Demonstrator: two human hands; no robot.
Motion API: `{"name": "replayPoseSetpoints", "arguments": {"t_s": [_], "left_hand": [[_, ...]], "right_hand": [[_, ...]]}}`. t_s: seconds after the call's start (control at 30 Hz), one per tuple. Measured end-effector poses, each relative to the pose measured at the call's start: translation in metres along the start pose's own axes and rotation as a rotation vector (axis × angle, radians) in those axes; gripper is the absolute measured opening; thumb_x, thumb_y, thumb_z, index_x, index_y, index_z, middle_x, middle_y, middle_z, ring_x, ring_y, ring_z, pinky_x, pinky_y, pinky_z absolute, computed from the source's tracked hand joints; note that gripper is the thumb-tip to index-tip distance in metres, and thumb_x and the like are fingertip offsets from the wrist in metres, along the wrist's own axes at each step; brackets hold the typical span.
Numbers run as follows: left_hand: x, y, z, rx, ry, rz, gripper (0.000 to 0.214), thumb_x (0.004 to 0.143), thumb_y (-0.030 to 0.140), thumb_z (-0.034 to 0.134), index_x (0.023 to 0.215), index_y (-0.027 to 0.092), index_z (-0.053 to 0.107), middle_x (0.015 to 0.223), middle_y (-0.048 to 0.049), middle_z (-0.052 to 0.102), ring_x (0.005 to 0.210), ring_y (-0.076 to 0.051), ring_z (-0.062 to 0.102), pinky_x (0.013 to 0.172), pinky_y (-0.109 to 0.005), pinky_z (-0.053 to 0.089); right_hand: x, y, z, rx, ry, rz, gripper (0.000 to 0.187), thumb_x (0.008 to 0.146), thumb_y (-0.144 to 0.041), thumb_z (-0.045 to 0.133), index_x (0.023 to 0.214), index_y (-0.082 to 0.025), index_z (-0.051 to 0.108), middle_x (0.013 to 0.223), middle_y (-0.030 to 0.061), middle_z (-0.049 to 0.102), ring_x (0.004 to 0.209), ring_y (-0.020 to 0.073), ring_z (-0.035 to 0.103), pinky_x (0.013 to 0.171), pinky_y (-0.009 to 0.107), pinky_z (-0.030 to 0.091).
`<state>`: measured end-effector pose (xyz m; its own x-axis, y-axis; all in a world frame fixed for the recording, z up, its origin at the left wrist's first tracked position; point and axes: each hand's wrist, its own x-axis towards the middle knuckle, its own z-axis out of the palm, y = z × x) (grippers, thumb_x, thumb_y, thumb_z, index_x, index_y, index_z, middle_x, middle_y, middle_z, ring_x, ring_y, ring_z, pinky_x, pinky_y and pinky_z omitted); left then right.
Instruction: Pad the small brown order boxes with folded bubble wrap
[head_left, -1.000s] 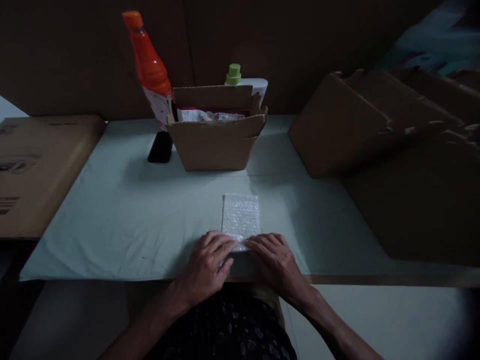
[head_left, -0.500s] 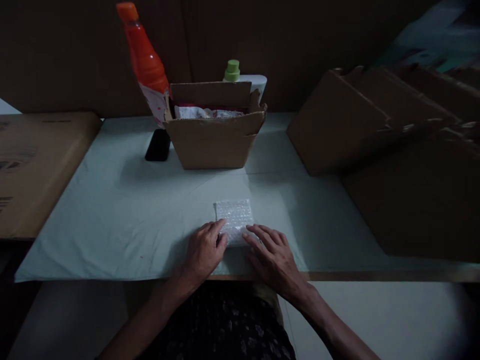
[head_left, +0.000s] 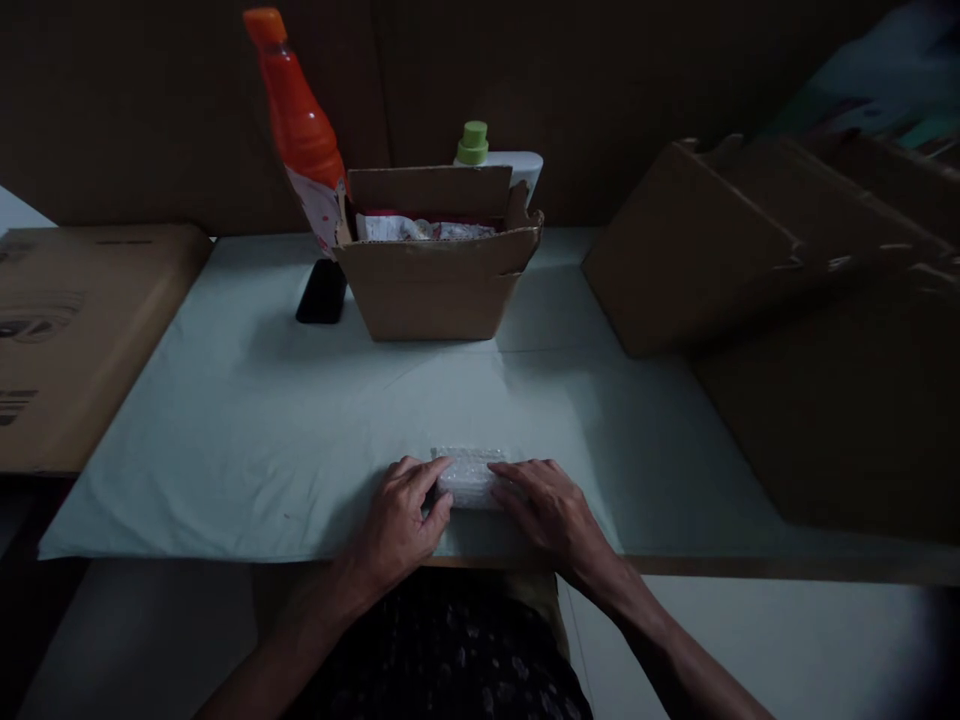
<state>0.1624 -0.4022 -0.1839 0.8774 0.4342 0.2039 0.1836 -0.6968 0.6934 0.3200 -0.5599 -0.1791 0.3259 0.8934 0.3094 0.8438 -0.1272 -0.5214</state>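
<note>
A piece of bubble wrap [head_left: 469,474], rolled or folded into a short bundle, lies near the front edge of the pale sheet covering the table [head_left: 247,430]. My left hand [head_left: 405,520] grips its left end with curled fingers. My right hand [head_left: 546,510] presses on its right end, fingers bent over it. What the wrap encloses, if anything, is hidden.
An open cardboard box [head_left: 439,265] with packets inside stands at the back centre. An orange bottle [head_left: 298,120], a green-capped white bottle [head_left: 487,160] and a black phone [head_left: 322,292] are beside it. Flat cardboard [head_left: 71,330] lies left; cardboard boxes [head_left: 787,290] stand right.
The flat bubble wrap sheet has been rolled or folded toward me into a much shorter bundle. Both hands stayed on its near end, closing round it.
</note>
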Motion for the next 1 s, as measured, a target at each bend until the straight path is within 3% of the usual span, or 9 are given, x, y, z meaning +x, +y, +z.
{"name": "replayPoseSetpoints", "arguments": {"t_s": [0.2,0.3,0.4,0.53,0.7,0.77,0.83,0.93,1.0], "left_hand": [[0.007,0.0,0.004,0.237,0.045,-0.099,0.036,0.084,0.017,0.062,0.12,0.018,0.063,0.104,-0.0091,0.068,0.099,-0.026,0.062,0.093,-0.046,0.053],[0.004,-0.002,0.005,0.199,0.07,-0.121,0.039,0.084,0.017,0.061,0.124,0.017,0.06,0.112,-0.0111,0.066,0.106,-0.027,0.062,0.096,-0.047,0.053],[0.0,-0.005,0.004,0.063,0.112,-0.157,0.051,0.083,0.018,0.06,0.133,0.018,0.053,0.124,-0.0131,0.063,0.115,-0.027,0.06,0.1,-0.047,0.051],[-0.001,-0.003,-0.003,-0.225,0.028,-0.233,0.067,0.079,0.016,0.061,0.144,0.019,0.043,0.124,-0.0113,0.065,0.106,-0.022,0.065,0.093,-0.038,0.054],[0.007,0.005,-0.012,-0.344,-0.162,-0.196,0.019,0.08,0.011,0.057,0.094,0.019,0.069,0.086,-0.0014,0.071,0.081,-0.016,0.066,0.077,-0.027,0.053],[0.016,0.005,-0.021,-0.282,-0.194,-0.076,0.019,0.078,0.01,0.061,0.093,0.019,0.069,0.087,-0.0015,0.072,0.083,-0.017,0.066,0.077,-0.027,0.053],[0.035,0.004,-0.036,-0.159,-0.108,0.067,0.026,0.079,0.015,0.066,0.104,0.019,0.068,0.098,-0.0049,0.073,0.093,-0.02,0.067,0.083,-0.031,0.055],[0.084,0.005,-0.07,0.145,0.231,0.257,0.04,0.086,0.026,0.065,0.124,0.016,0.061,0.122,-0.0135,0.067,0.119,-0.028,0.059,0.103,-0.044,0.048],[0.126,0.005,-0.093,0.34,0.381,0.333,0.043,0.09,0.023,0.061,0.132,0.015,0.056,0.136,-0.0158,0.06,0.137,-0.031,0.046,0.114,-0.051,0.037]], "right_hand": [[0.017,0.015,0.016,-0.265,-0.008,0.077,0.037,0.093,-0.035,0.06,0.126,-0.017,0.062,0.133,0.0178,0.061,0.121,0.0346,0.054,0.091,0.05,0.048],[0.018,0.018,0.015,-0.217,-0.052,0.051,0.029,0.092,-0.036,0.061,0.114,-0.018,0.064,0.135,0.0173,0.06,0.128,0.0358,0.051,0.095,0.053,0.047],[0.014,0.013,0.01,-0.057,-0.03,0.02,0.012,0.092,-0.032,0.061,0.094,-0.02,0.063,0.121,0.0135,0.068,0.119,0.0311,0.059,0.091,0.048,0.05],[0.006,-0.001,0.004,0.204,-0.01,0.04,0.01,0.096,-0.032,0.059,0.092,-0.023,0.059,0.093,0.0061,0.072,0.085,0.0195,0.068,0.075,0.034,0.055],[0.005,-0.005,-0.003,0.237,-0.056,0.127,0.022,0.094,-0.033,0.06,0.113,-0.024,0.061,0.098,0.0061,0.074,0.085,0.0202,0.07,0.073,0.032,0.058],[0.007,-0.002,-0.008,0.216,-0.154,0.121,0.016,0.094,-0.031,0.058,0.107,-0.025,0.065,0.093,0.0047,0.074,0.082,0.0202,0.07,0.072,0.032,0.058],[0.01,0.002,-0.015,0.205,-0.188,0.116,0.013,0.096,-0.032,0.055,0.095,-0.025,0.067,0.086,0.0033,0.073,0.078,0.0192,0.069,0.069,0.031,0.057],[0.013,0.01,-0.024,0.197,-0.093,0.149,0.019,0.097,-0.039,0.056,0.091,-0.024,0.065,0.083,0.0027,0.072,0.073,0.0181,0.069,0.064,0.028,0.057],[0.016,0.014,-0.029,0.188,-0.031,0.146,0.02,0.096,-0.041,0.057,0.089,-0.024,0.065,0.082,0.0019,0.072,0.071,0.0176,0.07,0.062,0.026,0.057]]}}
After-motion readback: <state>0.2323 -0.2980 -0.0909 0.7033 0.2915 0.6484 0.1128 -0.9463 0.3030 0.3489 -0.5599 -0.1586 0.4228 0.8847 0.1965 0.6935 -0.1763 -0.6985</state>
